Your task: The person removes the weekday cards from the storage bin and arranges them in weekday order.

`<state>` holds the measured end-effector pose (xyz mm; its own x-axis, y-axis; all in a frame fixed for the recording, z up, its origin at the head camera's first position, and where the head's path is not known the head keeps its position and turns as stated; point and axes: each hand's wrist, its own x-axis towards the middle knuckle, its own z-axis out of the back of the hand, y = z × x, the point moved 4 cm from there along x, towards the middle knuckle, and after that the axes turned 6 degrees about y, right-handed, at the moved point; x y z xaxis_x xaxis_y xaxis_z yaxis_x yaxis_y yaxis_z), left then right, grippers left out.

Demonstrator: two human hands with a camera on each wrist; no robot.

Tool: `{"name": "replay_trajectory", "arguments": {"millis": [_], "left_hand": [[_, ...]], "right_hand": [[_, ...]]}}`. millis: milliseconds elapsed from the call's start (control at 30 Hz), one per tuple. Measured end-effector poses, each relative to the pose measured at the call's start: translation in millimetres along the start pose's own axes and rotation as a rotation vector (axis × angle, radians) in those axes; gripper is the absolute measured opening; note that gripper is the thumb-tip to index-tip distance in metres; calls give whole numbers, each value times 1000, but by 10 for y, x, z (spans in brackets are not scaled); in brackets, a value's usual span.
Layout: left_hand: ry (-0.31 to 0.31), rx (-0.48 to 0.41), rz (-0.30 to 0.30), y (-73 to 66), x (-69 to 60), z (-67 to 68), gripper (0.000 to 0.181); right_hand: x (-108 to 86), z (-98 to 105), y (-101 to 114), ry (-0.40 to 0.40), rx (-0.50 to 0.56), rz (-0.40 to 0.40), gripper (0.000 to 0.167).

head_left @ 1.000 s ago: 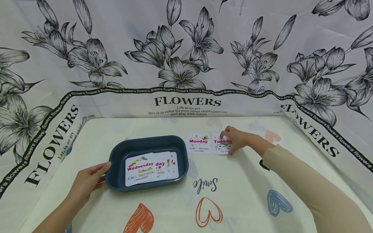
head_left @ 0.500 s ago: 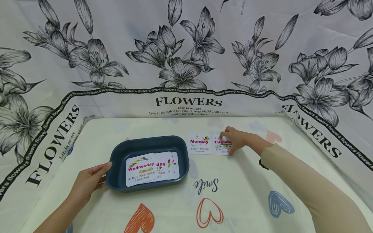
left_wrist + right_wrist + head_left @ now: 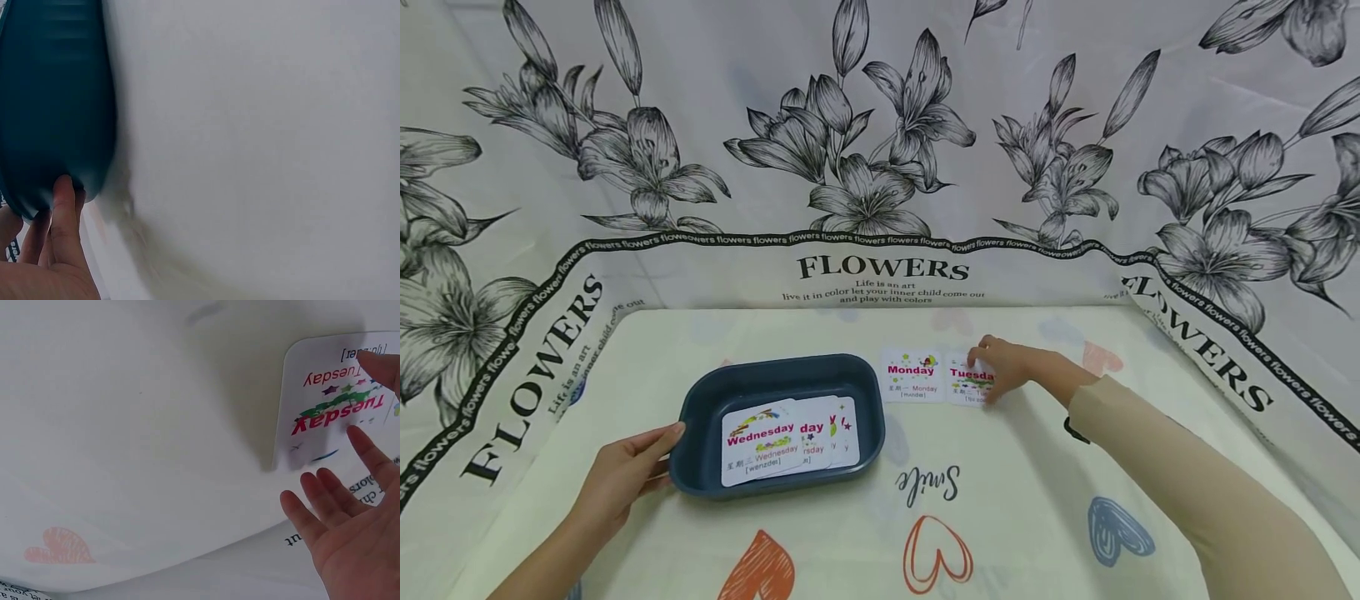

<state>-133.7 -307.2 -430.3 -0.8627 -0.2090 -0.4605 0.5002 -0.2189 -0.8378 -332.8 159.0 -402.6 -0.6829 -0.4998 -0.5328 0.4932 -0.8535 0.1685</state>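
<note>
My left hand [image 3: 621, 475] grips the left end of a dark blue plastic tray [image 3: 871, 408], thumb at the rim and fingers against the outside wall. In the left wrist view the fingertips press on the tray's wall [image 3: 59, 112]. Inside the tray lie several overlapping weekday cards, with a Wednesday card [image 3: 760, 450] on top. To the right of the tray a Monday card [image 3: 912, 375] lies face up. Beside it is a Tuesday card [image 3: 325, 415], partly covered by my right hand [image 3: 1011, 371]. That hand's fingers are spread and loosely bent over the card; contact is unclear.
A pale tablecloth printed with hearts, such as a red outlined heart [image 3: 937, 554] and a blue heart [image 3: 1120, 532], covers the table. Behind and at both sides hangs a white curtain [image 3: 880, 275] with black flower prints.
The head view has tilted a little, so the scene sits slightly lower. Both hands, the tray and the cards keep almost the same places.
</note>
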Motion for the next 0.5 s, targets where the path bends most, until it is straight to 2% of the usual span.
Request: {"name": "replay_trajectory", "arguments": {"millis": [233,333,500], "left_hand": [[-1,-12,-9,17,4,1,79],[0,-14,-12,19,1,3,79],[1,-13,-16,10,-4,-7,79]], "right_hand": [[-60,41,-19,-1,-7,28,34],[-101,58,-51,41,7,25,25],[-165,80,-93,141,8,-16,22]]}}
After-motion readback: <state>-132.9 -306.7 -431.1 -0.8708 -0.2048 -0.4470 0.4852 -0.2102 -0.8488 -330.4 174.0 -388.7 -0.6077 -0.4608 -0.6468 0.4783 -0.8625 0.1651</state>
